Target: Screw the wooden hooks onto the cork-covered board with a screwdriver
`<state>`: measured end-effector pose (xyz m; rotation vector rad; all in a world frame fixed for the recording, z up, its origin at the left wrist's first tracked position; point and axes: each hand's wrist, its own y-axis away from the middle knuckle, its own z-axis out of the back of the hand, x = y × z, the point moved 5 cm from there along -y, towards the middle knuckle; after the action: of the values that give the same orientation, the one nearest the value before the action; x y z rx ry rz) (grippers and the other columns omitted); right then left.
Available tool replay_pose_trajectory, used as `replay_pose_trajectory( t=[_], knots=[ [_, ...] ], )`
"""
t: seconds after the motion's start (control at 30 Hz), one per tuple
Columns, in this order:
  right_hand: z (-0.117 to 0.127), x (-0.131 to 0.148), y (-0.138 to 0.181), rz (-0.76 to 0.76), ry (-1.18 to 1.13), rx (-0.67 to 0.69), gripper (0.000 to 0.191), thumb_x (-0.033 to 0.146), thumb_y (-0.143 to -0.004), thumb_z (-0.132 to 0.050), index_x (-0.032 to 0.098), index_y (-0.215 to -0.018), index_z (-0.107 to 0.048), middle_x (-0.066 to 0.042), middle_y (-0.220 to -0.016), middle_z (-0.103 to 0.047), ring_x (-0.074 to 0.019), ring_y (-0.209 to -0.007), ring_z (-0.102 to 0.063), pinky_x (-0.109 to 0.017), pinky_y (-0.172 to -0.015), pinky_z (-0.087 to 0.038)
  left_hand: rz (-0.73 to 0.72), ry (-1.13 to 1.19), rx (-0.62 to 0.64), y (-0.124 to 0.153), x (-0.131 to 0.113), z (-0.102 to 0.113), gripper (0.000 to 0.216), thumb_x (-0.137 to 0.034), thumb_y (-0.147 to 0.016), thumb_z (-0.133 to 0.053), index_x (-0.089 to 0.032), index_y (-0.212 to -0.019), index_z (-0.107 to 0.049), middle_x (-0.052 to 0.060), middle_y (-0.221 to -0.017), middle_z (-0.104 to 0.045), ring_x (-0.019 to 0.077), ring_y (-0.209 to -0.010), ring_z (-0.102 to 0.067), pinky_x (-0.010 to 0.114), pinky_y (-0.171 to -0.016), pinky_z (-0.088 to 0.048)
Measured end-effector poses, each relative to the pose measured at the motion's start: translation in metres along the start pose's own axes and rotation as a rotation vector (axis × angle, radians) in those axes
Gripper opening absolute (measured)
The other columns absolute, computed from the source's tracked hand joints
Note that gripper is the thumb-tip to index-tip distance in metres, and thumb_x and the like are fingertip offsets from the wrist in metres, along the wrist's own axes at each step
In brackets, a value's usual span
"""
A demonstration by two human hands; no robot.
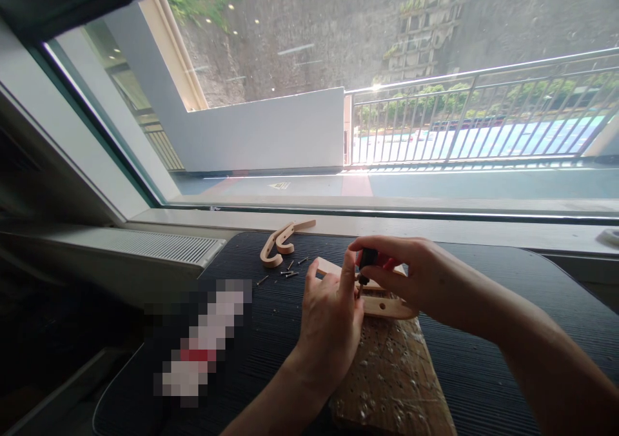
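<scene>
My right hand (416, 278) is closed round a short screwdriver with a black and red handle (370, 258), held upright over a light wooden piece (382, 305). My left hand (329, 320) rests on the near end of that piece, its fingers curled beside the screwdriver tip. The wooden piece lies across the far end of a worn wooden board (396, 378) full of small holes. Whatever sits under the tip is hidden by my fingers.
Two curved wooden hooks (280, 241) lie at the far left of the black ribbed mat (483, 371). Several small dark screws (287, 271) are scattered near them. A blurred white and red object (203, 346) lies on the left. A window sill (435, 226) runs behind.
</scene>
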<state>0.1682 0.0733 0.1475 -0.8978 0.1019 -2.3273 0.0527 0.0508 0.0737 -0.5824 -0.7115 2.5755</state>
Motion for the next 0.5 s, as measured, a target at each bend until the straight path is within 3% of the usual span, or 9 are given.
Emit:
replay_pose_trajectory(
  t=[0.3, 0.5],
  knots=[
    [-0.0001, -0.0065, -0.0031, -0.023, 0.036, -0.079, 0.033, 0.037, -0.087, -0.051, 0.025, -0.116, -0.060, -0.002, -0.087, -0.070, -0.0156, -0.073, -0.063, -0.026, -0.065, -0.048, 0.017, 0.003, 0.038, -0.0004, 0.0013, 0.0002, 0.082, -0.011, -0.079, -0.057, -0.022, -0.144, -0.008, -0.003, -0.082, -0.065, 0.0178, -0.084, -0.060, 0.055, -0.108, -0.022],
    [-0.0005, -0.0063, -0.0016, -0.009, 0.007, -0.055, 0.034, 0.035, -0.087, -0.052, 0.027, -0.120, -0.058, -0.001, -0.092, -0.070, -0.0155, -0.078, -0.064, -0.026, -0.069, -0.048, 0.026, 0.021, 0.040, -0.0002, 0.0020, 0.0002, 0.083, -0.011, -0.079, -0.057, -0.022, -0.144, -0.006, -0.003, -0.082, -0.065, 0.0178, -0.085, -0.059, 0.054, -0.109, -0.020]
  ],
)
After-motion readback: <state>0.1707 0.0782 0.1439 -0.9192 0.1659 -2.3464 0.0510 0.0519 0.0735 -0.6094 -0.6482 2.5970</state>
